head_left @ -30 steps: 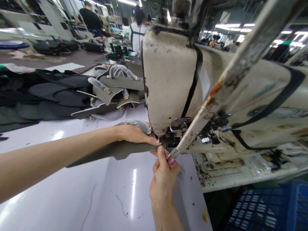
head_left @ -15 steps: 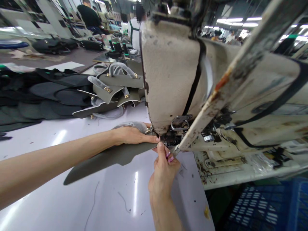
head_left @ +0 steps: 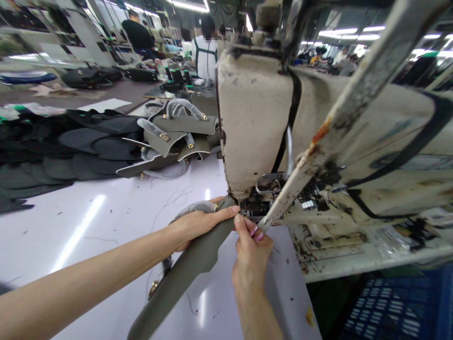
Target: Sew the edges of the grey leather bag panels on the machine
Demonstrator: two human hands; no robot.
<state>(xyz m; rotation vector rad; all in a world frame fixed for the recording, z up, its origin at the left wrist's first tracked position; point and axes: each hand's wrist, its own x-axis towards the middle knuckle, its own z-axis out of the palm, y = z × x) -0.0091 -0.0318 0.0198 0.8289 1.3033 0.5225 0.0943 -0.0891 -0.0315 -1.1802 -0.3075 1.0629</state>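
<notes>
While hands (head_left: 252, 250) stay by mach. (head_left: 255, 118), grey panel (head_left: 194, 265) swung, end nearer.

The person's forearms (head_left: 106, 271) are bare and slim; the right hand (head_left: 253, 252) wears glossy pink-lilac polish on its fingernails (head_left: 260, 236), perhaps with small shiny specks.

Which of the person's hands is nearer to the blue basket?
The right. The right hand is at the grey piece's end, up and left of the basket in the picture; the left hand, on the piece, lies farther left.
</notes>
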